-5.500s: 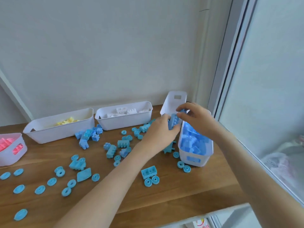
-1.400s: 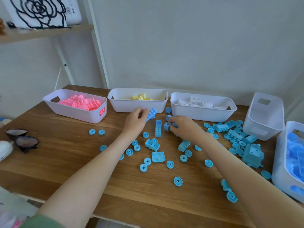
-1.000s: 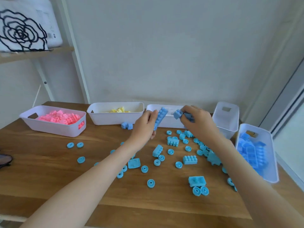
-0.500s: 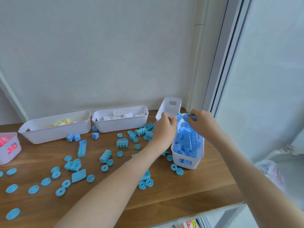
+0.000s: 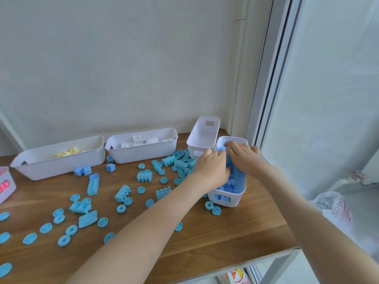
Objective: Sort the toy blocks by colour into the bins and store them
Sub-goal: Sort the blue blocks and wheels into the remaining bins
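**Reaching Into the Blue Bin With Both Hands**

Reaching over the blue bin (image 5: 225, 199) from its left side with the left hand (image 5: 211, 167), knuckles up, fingers bent down among the blue blocks (image 5: 235, 181) heaped inside. Cannot tell the grip of that hand: fingertips hidden behind the knuckles and under the other hand. Lays the right hand (image 5: 244, 158) across the far half of the blue bin, fingers stretched nearly straight and resting on the heap, clasping nothing visible. Brings both hands together, touching or nearly so, above the middle of the blue bin.

Finds the blue bin on the wooden table (image 5: 225, 238), short slotted end toward the camera, blue showing through the slot.

Just left of the blue bin, close alongside: an empty white bin (image 5: 205, 136), turned the same way. Farther left of the blue bin, along the wall: a bin of white blocks (image 5: 141, 152), then a bin of yellow blocks (image 5: 57, 162), then, cut off by the picture's edge, a pink-filled bin (image 5: 6, 185).

Left of the blue bin, scattered over the tabletop: loose blue bricks (image 5: 144, 176) and many blue wheels (image 5: 71, 230), thickest just in front of the empty white bin. At the near-left corner of the blue bin: 2 more wheels (image 5: 212, 208), side by side and touching.

Right of the blue bin, past the table's edge: a pale window frame (image 5: 266, 99).
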{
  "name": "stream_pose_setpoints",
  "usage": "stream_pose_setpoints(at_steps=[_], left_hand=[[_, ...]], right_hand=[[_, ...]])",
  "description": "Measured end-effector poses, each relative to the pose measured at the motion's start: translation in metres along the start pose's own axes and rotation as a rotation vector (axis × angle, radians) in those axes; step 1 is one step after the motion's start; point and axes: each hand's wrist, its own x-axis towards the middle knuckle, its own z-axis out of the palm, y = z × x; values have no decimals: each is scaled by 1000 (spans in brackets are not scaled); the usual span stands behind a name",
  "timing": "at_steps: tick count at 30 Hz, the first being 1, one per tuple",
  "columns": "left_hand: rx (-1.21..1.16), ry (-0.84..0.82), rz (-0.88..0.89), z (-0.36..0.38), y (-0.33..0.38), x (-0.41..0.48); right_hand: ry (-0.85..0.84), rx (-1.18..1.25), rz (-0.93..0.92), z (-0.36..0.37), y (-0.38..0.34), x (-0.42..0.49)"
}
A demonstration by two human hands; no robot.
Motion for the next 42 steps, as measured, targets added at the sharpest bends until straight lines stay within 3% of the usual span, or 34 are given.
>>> stream_pose_setpoints(at_steps=[5,8,11,13,16,21,31,34,42], left_hand=[[54,-95,26,2,-4,0],[59,-131,50,1,-5,-1],[6,-155,11,1,-4,-2],[-100,-118,-50,2,-4,-5],[-121,87,-92,-3,-10,-13],[-180,235,-75,-15,-30,-31],[-123,88,-327,-42,-147,-104],[-113,113,-358,-50,-187,-129],[-6,116,-638,-56,-280,-157]], right_hand=[[-40,-135,-83,-1,2,-2],[-95,-19,111,2,4,3],[-157,-35,166,0,4,5],[-110,-58,139,-1,3,4],[36,51,115,-5,-4,-1],[81,89,-57,-16,-41,-7],[-60,286,-502,3,-166,-4],[-196,372,-558,21,-210,5],[-375,245,-535,73,-294,49]])
